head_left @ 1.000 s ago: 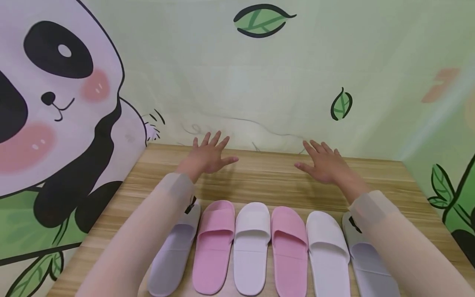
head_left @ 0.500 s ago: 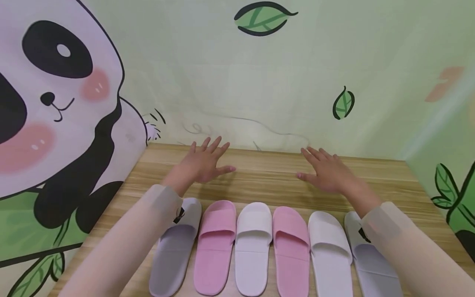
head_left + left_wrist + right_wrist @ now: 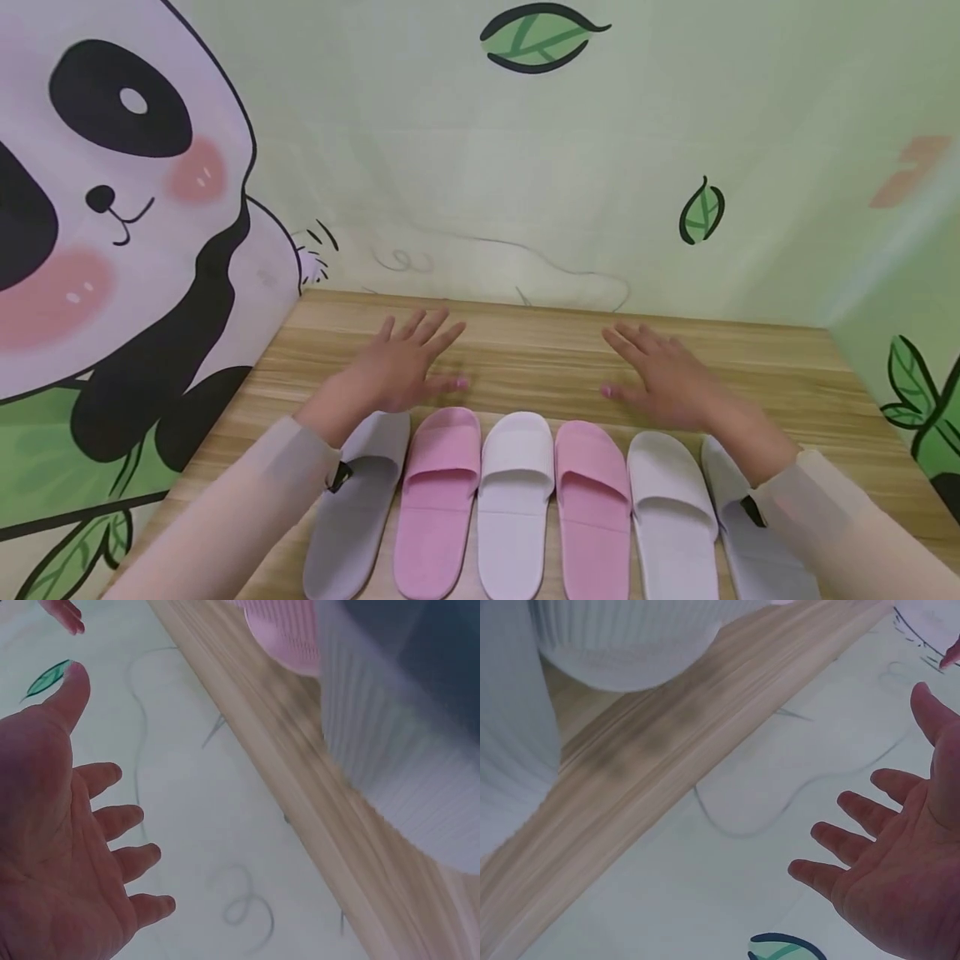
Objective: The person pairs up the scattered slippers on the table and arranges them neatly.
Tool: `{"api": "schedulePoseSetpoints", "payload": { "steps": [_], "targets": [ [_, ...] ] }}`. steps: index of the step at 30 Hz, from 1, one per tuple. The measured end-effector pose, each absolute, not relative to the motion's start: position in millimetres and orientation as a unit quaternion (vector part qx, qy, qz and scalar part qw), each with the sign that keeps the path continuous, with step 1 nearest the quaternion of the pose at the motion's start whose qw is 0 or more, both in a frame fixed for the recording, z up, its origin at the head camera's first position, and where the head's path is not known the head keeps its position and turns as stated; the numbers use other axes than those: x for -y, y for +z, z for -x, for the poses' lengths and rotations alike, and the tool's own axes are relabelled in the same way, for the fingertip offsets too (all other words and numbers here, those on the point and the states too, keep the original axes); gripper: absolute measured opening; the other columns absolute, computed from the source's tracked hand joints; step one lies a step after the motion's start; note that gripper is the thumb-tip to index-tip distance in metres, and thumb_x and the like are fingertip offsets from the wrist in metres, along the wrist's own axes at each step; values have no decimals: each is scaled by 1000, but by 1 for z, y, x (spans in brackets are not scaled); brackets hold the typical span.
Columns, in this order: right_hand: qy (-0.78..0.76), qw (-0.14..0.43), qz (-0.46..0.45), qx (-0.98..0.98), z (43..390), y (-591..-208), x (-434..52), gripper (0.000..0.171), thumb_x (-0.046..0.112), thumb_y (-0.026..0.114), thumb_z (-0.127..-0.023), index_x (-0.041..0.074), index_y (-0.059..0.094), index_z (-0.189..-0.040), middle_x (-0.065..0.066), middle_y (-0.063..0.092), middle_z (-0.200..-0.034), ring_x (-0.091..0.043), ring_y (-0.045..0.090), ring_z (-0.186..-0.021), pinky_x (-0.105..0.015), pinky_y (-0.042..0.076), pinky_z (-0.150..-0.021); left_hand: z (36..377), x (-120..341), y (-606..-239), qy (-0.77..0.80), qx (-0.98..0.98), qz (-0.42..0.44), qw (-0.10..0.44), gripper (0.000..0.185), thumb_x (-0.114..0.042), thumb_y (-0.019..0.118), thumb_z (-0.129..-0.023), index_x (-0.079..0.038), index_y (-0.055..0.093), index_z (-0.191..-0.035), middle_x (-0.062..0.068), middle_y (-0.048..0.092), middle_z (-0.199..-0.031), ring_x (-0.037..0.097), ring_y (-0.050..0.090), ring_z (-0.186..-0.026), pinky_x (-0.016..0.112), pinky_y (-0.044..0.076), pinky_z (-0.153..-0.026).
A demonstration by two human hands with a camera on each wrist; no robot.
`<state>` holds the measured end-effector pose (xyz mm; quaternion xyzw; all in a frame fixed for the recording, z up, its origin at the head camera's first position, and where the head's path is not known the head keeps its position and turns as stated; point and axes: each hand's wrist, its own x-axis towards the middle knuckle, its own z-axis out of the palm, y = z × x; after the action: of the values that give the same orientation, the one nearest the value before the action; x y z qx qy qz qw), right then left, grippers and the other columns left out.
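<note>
My left hand (image 3: 397, 367) hovers with spread fingers above the board behind the left grey slipper (image 3: 348, 533) and the left pink slipper (image 3: 435, 533). Opposite it, my right hand (image 3: 667, 375) is held palm down, fingers extended, nearest the right white slipper (image 3: 675, 542). Neither hand holds anything. Between them in the row lie a white slipper (image 3: 513, 533) and another pink slipper (image 3: 592, 533). A sleeve partly covers the right grey slipper (image 3: 761, 542). Both wrist views show empty palms: the left palm (image 3: 60, 832) and the right palm (image 3: 892, 870).
The slippers stand side by side on a wood-grain board (image 3: 525, 346), toes toward the back. A pale green printed backdrop (image 3: 450, 167) rises behind, with leaf drawings and a faint scribbled line. A large panda picture (image 3: 127, 208) covers the left side.
Both hands have drawn back from the backdrop toward the slippers, fingers still extended. The slippers have stayed in place; the head view has shifted slightly.
</note>
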<state>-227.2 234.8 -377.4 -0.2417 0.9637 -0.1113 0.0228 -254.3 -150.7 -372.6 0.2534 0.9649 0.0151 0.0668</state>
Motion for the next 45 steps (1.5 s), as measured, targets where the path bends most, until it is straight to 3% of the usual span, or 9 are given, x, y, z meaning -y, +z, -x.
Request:
{"api": "schedulePoseSetpoints", "payload": {
  "steps": [8, 23, 34, 38, 45],
  "targets": [
    [-117, 20, 268, -956, 203, -387, -231, 81, 47, 67, -99, 9, 34, -162, -18, 33, -168, -49, 29, -153, -74, 21, -120, 226, 153, -377, 10, -953, -294, 73, 86, -65, 56, -98, -22, 24, -167, 11, 22, -173, 41, 22, -158, 66, 20, -125],
    [-119, 16, 295, -948, 181, -397, -222, 82, 46, 75, -93, 13, 40, -160, -17, 42, -163, -49, 36, -150, -71, 29, -118, 200, 153, -393, 36, -940, -325, 97, 89, -62, 64, -94, -22, 29, -165, 12, 31, -170, 40, 30, -156, 64, 25, -125],
    [-106, 25, 314, -943, 162, -404, -212, 77, 43, 80, -88, 13, 51, -153, -14, 49, -158, -45, 44, -145, -66, 36, -117, 174, 149, -400, 63, -933, -337, 106, 85, -63, 68, -91, -19, 41, -160, 14, 39, -166, 41, 40, -151, 65, 31, -121],
    [-104, 28, 325, -940, 155, -405, -207, 78, 46, 81, -87, 13, 53, -152, -14, 51, -156, -44, 47, -143, -62, 43, -113, 165, 146, -400, 69, -931, -341, 115, 89, -56, 77, -87, -17, 42, -159, 15, 39, -166, 41, 40, -151, 65, 33, -120],
    [-107, 27, 331, -937, 139, -406, -200, 82, 46, 84, -83, 12, 52, -151, -13, 53, -153, -40, 52, -139, -58, 49, -108, 151, 142, -401, 48, -933, -346, 91, 107, -60, 90, -68, -13, 48, -154, 16, 44, -162, 43, 44, -147, 63, 40, -117]
  ]
}}
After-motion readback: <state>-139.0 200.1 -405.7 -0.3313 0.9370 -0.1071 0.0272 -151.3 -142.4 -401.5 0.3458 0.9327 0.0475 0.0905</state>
